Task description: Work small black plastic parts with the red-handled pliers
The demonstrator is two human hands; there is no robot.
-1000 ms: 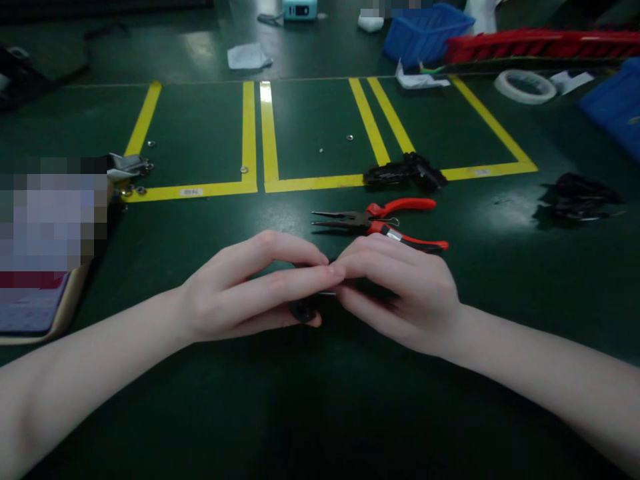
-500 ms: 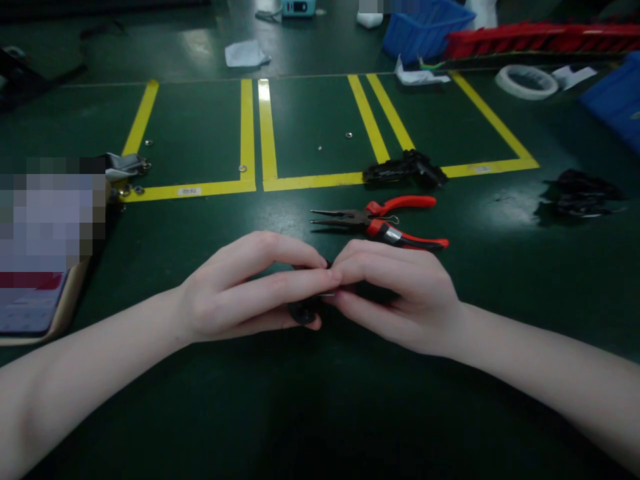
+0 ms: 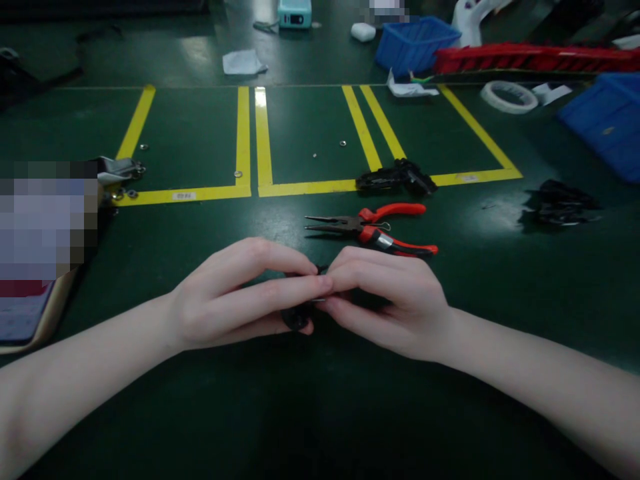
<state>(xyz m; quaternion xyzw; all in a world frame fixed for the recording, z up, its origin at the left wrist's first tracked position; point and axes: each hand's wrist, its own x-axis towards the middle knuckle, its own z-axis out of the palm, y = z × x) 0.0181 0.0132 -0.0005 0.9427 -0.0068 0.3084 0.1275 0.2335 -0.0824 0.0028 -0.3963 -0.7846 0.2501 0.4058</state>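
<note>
My left hand [image 3: 245, 293] is closed around a small black part [image 3: 296, 317], mostly covered by the fingers. A rounded dark end of it shows below the index and middle fingers. My right hand [image 3: 385, 300] meets the left at the fingertips, its thumb and index finger pinching a thin metal piece [image 3: 319, 300] against the black part. The metal piece's full shape is hidden. Just beyond the hands lie long-nose pliers [image 3: 367, 227] with red and black handles, jaws pointing left.
Black parts [image 3: 395, 177] lie on the yellow tape behind the pliers; more black pieces [image 3: 563, 202] sit at right. A phone [image 3: 30, 320] stands at left beside small metal rings [image 3: 131, 193]. Farther back are a tape roll [image 3: 509, 97], blue bins [image 3: 416, 45] and a red rack [image 3: 535, 59].
The whole view has shifted slightly, so things on the table appear a little lower and farther left. Both hands keep the same hold on the black part and metal piece.
</note>
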